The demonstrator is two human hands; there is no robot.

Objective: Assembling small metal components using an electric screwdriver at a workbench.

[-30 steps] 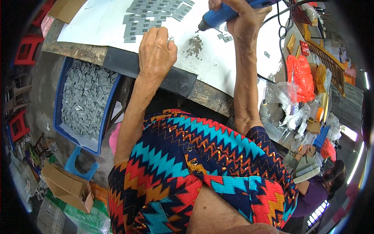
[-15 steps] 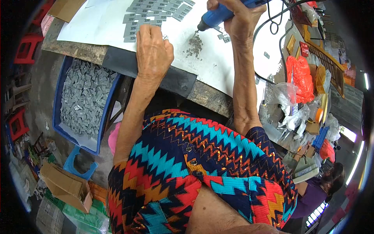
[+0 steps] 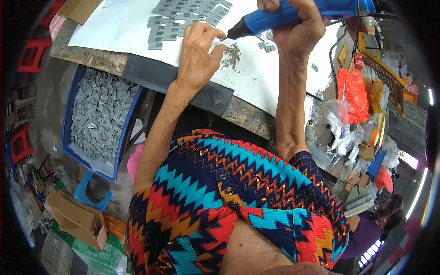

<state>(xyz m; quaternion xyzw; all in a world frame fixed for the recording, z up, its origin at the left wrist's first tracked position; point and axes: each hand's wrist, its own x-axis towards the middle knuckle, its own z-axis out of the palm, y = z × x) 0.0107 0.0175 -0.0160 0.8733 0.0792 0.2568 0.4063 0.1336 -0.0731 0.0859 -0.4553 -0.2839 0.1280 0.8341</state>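
Observation:
My right hand [image 3: 300, 34] is wrapped round a blue electric screwdriver [image 3: 275, 19] with a black nose, held over the white-covered table. The driver's bit points left, close to the index fingertip of my left hand [image 3: 198, 57]. That hand's thumb stands apart from its index finger; the other fingers are curled, and I cannot see anything held in them. A small heap of tiny brownish screws [image 3: 231, 57] lies just right of the left hand. Beyond it, rows of flat grey plates [image 3: 172, 28] cover the sheet. Several loose grey pieces [image 3: 266, 46] lie beside my right wrist.
Below the table at left stands a blue bin [image 3: 114, 173] full of small grey parts. A black pad [image 3: 208, 101] covers part of the worn table edge. Red plastic bags [image 3: 353, 96] and clutter sit at right. A person in purple [image 3: 366, 231] is at lower right.
My left hand has moved right, away from the grey plates toward the bit. The screwdriver has turned flatter and lifted off the screw heap, its tip now near my left fingers.

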